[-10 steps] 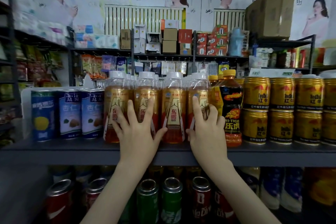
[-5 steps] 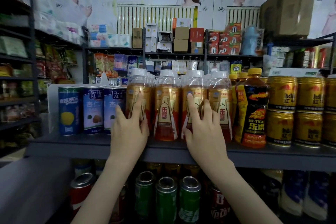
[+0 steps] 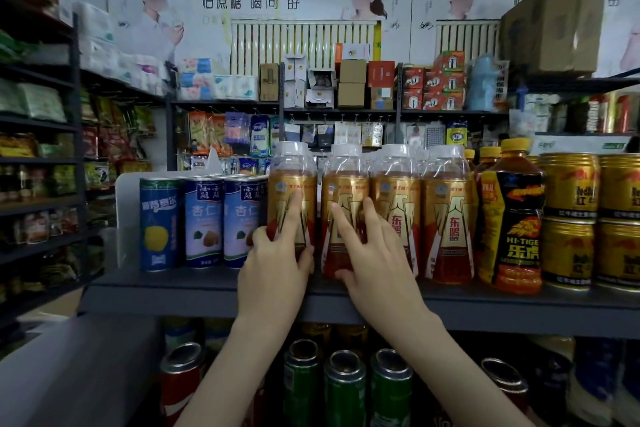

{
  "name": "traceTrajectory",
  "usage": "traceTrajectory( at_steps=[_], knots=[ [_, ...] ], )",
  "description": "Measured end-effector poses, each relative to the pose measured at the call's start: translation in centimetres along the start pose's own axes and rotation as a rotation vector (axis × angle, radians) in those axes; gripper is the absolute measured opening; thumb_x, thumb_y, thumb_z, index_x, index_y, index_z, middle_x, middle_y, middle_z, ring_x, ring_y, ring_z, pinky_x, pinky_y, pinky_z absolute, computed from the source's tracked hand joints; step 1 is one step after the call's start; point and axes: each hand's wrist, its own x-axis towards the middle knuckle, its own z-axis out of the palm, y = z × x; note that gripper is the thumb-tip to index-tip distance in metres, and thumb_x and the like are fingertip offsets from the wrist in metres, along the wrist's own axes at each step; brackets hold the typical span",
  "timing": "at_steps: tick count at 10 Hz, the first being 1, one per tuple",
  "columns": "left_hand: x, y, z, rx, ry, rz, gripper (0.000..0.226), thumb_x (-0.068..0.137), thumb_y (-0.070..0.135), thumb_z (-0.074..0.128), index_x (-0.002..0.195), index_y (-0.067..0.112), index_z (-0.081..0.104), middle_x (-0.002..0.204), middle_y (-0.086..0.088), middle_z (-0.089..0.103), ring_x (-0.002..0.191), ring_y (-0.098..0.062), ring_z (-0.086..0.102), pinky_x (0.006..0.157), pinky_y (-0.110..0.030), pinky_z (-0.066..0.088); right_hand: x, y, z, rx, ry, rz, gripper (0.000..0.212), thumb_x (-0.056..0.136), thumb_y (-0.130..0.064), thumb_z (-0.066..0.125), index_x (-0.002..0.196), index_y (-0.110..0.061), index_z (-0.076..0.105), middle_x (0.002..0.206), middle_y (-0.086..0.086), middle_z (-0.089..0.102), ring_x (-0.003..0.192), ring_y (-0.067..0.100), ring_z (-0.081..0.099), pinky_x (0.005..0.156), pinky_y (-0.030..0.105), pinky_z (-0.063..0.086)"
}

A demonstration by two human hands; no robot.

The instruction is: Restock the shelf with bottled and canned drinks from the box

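Observation:
A row of gold-labelled drink bottles with white caps stands at the front of the dark grey shelf. My left hand grips the leftmost bottle low down, thumb on its right side, fingers round its left side and index finger lying up the label. My right hand rests on the second bottle, fingers straight against the label and thumb at its base. Two more bottles of the same kind stand to the right, untouched. No box is in view.
Blue cans stand close to the left of the held bottle. To the right are a black Hi-Tiger bottle and stacked gold cans. Green cans and red cans fill the shelf below. Stocked racks stand behind and on the left.
Both hands have shifted left along the bottle row. My left hand went from lying flat on the bottles to gripping the leftmost one, and my right hand moved onto the second bottle.

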Motion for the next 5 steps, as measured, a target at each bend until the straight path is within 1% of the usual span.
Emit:
traceTrajectory(
  at_steps=[1, 2, 3, 4, 5],
  knots=[
    [-0.1, 0.2, 0.1, 0.035, 0.016, 0.016, 0.080, 0.097, 0.047, 0.043, 0.143, 0.045, -0.023, 0.124, -0.011, 0.045, 0.099, -0.024, 0.058, 0.073, -0.030, 0.050, 0.4, -0.2, 0.1, -0.014, 0.016, 0.026, 0.110, 0.053, -0.017, 0.091, 0.147, -0.019, 0.035, 0.141, 0.026, 0.041, 0.117, 0.040, 0.053, 0.096, 0.046, 0.045],
    [-0.1, 0.5, 0.3, 0.020, 0.025, 0.028, 0.081, 0.097, 0.046, 0.044, 0.138, 0.046, -0.026, 0.123, -0.011, 0.043, 0.101, -0.025, 0.056, 0.075, -0.032, 0.049, 0.4, -0.4, 0.1, -0.044, 0.032, 0.020, 0.110, 0.049, -0.020, 0.093, 0.145, -0.018, 0.039, 0.137, 0.026, 0.045, 0.112, 0.038, 0.056, 0.093, 0.045, 0.046],
    [0.1, 0.4, 0.7, -0.001, 0.030, 0.027, 0.083, 0.096, 0.045, 0.046, 0.137, 0.047, -0.027, 0.122, -0.013, 0.044, 0.103, -0.026, 0.055, 0.075, -0.034, 0.050, 0.6, 0.1, 0.1, -0.038, 0.004, 0.023, 0.106, 0.055, -0.019, 0.089, 0.146, -0.021, 0.036, 0.140, 0.024, 0.043, 0.118, 0.037, 0.052, 0.097, 0.043, 0.044],
    [0.0, 0.6, 0.5, 0.003, 0.025, 0.023, 0.083, 0.096, 0.044, 0.048, 0.140, 0.046, -0.023, 0.122, -0.014, 0.045, 0.103, -0.027, 0.055, 0.074, -0.036, 0.050, -0.1, 0.3, -0.7, 0.047, -0.010, -0.013, 0.092, 0.074, -0.015, 0.075, 0.151, -0.024, 0.025, 0.147, 0.018, 0.035, 0.131, 0.034, 0.039, 0.107, 0.041, 0.031],
    [0.1, 0.9, 0.6, 0.016, 0.023, 0.000, 0.082, 0.095, 0.042, 0.050, 0.146, 0.043, -0.015, 0.128, -0.016, 0.042, 0.109, -0.031, 0.052, 0.077, -0.038, 0.050, 0.2, 0.9, -3.7, 0.245, -0.003, 0.001, 0.071, 0.087, -0.019, 0.064, 0.149, -0.025, 0.029, 0.147, 0.006, 0.036, 0.135, 0.019, 0.030, 0.110, 0.032, 0.020]
  ],
)
